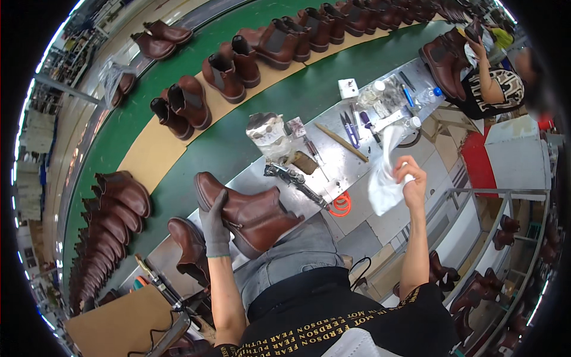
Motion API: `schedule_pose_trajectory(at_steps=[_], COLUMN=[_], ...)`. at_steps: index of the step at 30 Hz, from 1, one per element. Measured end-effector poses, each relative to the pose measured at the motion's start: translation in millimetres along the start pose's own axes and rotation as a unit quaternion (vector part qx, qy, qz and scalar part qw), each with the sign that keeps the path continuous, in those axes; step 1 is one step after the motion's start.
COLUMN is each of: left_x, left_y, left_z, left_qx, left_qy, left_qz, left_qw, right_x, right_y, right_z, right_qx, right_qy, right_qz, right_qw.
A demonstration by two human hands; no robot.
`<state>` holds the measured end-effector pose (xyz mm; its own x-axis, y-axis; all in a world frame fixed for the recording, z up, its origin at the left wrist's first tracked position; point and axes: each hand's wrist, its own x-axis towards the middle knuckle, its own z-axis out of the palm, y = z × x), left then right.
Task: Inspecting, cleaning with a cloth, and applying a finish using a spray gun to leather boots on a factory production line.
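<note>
My left hand point(215, 225), in a grey glove, is closed around a brown leather ankle boot point(253, 215) near its toe end. The boot lies tilted on its side above my lap, with a side zip showing. A second brown boot point(188, 245) rests on the metal bench just left of that hand. Out to the right, my bare right hand point(410, 178) grips a white cloth point(386, 184), which hangs down from the fingers in the air. Part of that cloth hides the bench edge behind it.
Brown boots point(276, 44) line the green conveyor point(232, 122) on cardboard. The metal bench point(297, 208) holds scissors point(351, 130), a wooden stick point(342, 143), a black heat-gun-like tool point(297, 183), bottles and an orange coil point(339, 204). Another person point(491, 89) works at the far right, near a boot rack point(493, 238).
</note>
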<state>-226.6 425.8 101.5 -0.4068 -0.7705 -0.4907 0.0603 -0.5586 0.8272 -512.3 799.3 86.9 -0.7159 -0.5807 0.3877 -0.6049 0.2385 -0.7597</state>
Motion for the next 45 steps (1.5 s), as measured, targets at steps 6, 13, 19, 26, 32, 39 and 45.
schedule_pose_trajectory(at_steps=[6, 13, 19, 26, 32, 39, 45], left_x=[-21.8, -43.7, -34.5, -34.9, -37.1, -51.6, -45.9], left_y=[3.3, 6.2, -8.9, -13.7, -18.5, -2.3, -10.5], left_z=[0.2, 27.8, 19.6, 13.9, 18.6, 39.0, 29.9], left_qx=[0.097, 0.121, 0.183, 0.202, 0.189, 0.146, 0.161], left_qy=[-0.081, -0.143, -0.158, -0.153, -0.175, -0.224, -0.243], left_qz=[-0.046, -0.012, -0.014, -0.016, -0.002, -0.027, -0.019], left_qw=[0.991, 0.982, 0.97, 0.967, 0.966, 0.963, 0.956], right_x=[45.2, 103.6, 8.1, 26.4, 102.8, 91.3, 74.8], right_y=[18.0, 61.8, 42.3, 56.4, 166.0, -44.8, -164.6], right_z=[-1.1, -13.8, 42.5, 42.0, -64.5, 63.2, 166.7], right_qx=[0.368, 0.271, -0.155, 0.05, 0.336, -0.012, 0.327], right_qy=[0.234, 0.15, 0.054, 0.083, 0.009, -0.185, -0.361], right_qz=[0.332, 0.44, 0.055, 0.183, 0.353, -0.064, 0.194], right_qw=[0.837, 0.843, 0.985, 0.978, 0.873, 0.981, 0.851])
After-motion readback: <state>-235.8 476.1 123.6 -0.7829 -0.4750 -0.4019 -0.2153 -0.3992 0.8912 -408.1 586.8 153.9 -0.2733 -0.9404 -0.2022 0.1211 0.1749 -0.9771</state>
